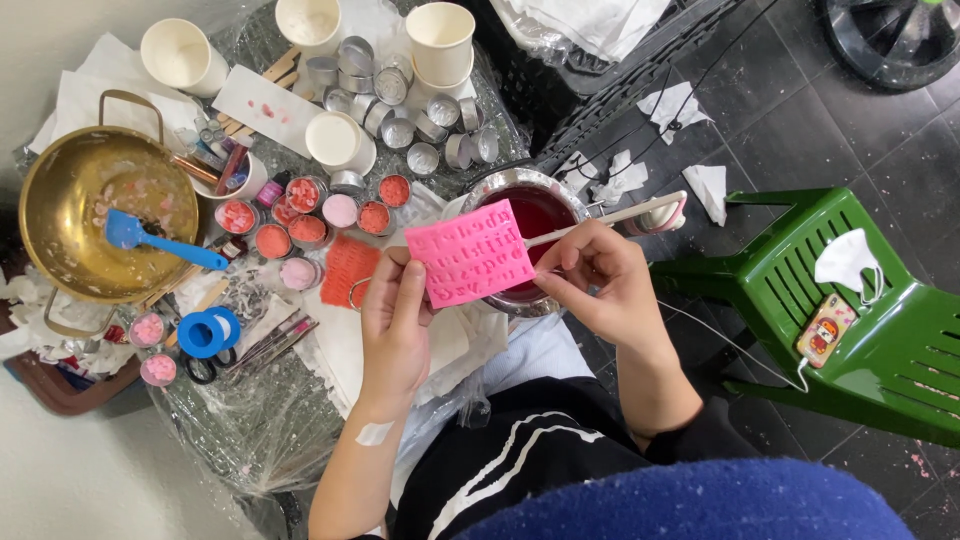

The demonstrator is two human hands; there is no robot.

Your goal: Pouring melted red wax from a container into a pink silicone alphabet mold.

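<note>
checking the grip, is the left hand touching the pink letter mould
Touching: the head view shows the left hand with its fingertips pinching the left edge of the pink letter mould.

The left hand (pixel 393 318) is raised palm-away, fingers upright and close together, the thumb and fingertips pinched shut at the top. The right hand (pixel 597 275) sits just to its right, fingers curled inward in a tight pinch. Both forearms run back toward the near edge.

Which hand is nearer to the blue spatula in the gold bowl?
Left. The left hand holds the pink mold, right of the blue spatula. The right hand is farther right, holding a white stick.
</note>
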